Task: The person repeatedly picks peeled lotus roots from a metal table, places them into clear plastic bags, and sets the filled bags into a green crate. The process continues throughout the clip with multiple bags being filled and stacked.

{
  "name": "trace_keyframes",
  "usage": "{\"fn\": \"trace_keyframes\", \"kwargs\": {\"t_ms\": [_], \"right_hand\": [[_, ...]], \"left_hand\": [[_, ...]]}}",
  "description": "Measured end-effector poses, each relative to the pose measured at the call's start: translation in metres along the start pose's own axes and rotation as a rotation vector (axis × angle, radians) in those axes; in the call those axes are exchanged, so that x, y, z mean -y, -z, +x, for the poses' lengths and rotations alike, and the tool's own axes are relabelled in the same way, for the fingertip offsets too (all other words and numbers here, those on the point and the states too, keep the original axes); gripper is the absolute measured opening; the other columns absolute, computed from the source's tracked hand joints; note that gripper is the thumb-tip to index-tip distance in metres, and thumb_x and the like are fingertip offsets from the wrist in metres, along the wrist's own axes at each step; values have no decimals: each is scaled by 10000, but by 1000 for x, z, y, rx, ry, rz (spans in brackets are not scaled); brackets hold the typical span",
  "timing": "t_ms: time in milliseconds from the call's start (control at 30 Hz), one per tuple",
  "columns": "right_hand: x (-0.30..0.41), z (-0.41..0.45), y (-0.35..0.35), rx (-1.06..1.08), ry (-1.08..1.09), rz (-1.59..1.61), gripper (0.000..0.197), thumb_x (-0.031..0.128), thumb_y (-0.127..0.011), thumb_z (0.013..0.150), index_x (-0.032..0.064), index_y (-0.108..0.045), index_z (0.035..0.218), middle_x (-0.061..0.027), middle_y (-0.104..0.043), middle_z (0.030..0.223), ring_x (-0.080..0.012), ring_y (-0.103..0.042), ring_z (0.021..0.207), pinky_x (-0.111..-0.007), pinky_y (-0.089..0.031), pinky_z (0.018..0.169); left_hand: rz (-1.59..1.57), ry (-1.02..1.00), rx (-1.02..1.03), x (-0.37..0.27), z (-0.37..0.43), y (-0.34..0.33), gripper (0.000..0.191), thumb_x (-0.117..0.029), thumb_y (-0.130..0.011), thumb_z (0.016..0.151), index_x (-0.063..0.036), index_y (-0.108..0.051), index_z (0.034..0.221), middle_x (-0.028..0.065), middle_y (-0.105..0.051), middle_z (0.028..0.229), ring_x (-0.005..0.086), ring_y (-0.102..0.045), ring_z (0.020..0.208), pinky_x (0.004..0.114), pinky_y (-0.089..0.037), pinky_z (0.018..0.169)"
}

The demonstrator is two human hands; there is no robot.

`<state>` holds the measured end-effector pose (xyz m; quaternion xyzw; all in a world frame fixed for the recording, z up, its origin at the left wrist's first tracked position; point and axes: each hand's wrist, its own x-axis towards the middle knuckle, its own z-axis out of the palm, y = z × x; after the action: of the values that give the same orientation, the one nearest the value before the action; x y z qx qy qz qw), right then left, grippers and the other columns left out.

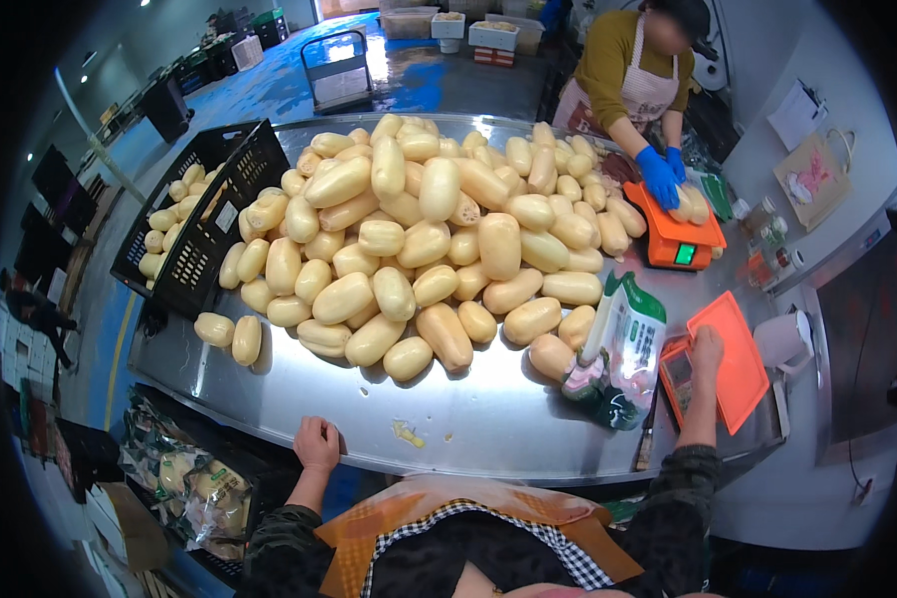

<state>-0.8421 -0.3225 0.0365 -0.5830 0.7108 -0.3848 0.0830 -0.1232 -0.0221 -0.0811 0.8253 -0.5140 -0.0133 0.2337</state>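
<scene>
A large heap of peeled lotus root segments (pixel 433 247) covers the middle of the steel table (pixel 291 404). My left hand (pixel 318 443) rests with curled fingers at the table's near edge, holding nothing that I can see. On the right, my right hand (pixel 706 350) grips the edge of an orange tray (pixel 736 366), which is tilted up from an orange scale (pixel 669 385). Left of that scale a printed plastic bag (pixel 632 359) leans against the heap. A knife (pixel 645 445) lies between the bag and the scale, near the front edge.
Across the table, a co-worker in blue gloves (pixel 658 176) handles lotus root on a second orange scale (pixel 684 232). A black crate (pixel 217 217) of lotus root stands at left. Bagged roots (pixel 202 486) fill a crate below left. A kettle (pixel 781 340) and jars (pixel 770 224) stand right.
</scene>
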Motion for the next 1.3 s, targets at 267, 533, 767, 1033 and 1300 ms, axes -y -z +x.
{"fn": "trace_keyframes", "kwargs": {"t_ms": [267, 533, 767, 1033, 1300], "right_hand": [[89, 9, 125, -270, -46, 564, 203, 168, -523, 1012, 104, -555, 822, 42, -458, 674, -51, -406, 516, -216, -291, 439], [47, -19, 91, -9, -242, -255, 292, 283, -600, 1008, 11, -640, 912, -86, -586, 652, -142, -567, 564, -313, -443, 512], [84, -50, 72, 44, -12, -332, 261, 204, -623, 976, -31, -631, 862, -137, -598, 679, -183, -578, 599, -368, -461, 586], [101, -211, 27, 628, -273, 192, 143, 153, -630, 956, 26, -642, 890, -47, -576, 723, -130, -554, 667, -302, -456, 617], [52, -460, 13, 1150, -453, -498, 212, 229, -611, 949, 57, -703, 1031, -164, -716, 943, -284, -709, 932, -395, -547, 800]], "left_hand": [[-9, -14, -8, -5, 4, 4, 122, -180, -657, 859, -100, -585, 801, 117, -583, 858, 381, -598, 776, 489, -477, 675], [-22, 3, -11, -4, 1, 3, 132, -174, -650, 861, -94, -576, 787, 118, -580, 862, 369, -596, 787, 480, -479, 685], [-30, -17, -8, -5, 3, 3, 141, -169, -651, 861, -82, -569, 787, 123, -577, 861, 365, -594, 798, 481, -479, 685], [-45, -30, -6, -2, 3, 2, 133, -161, -667, 846, -86, -577, 784, 122, -583, 850, 366, -597, 800, 485, -483, 691], [-161, -181, 64, 10, 3, 12, 113, -151, -689, 818, -109, -588, 790, 90, -574, 842, 336, -596, 807, 477, -464, 695]]}}
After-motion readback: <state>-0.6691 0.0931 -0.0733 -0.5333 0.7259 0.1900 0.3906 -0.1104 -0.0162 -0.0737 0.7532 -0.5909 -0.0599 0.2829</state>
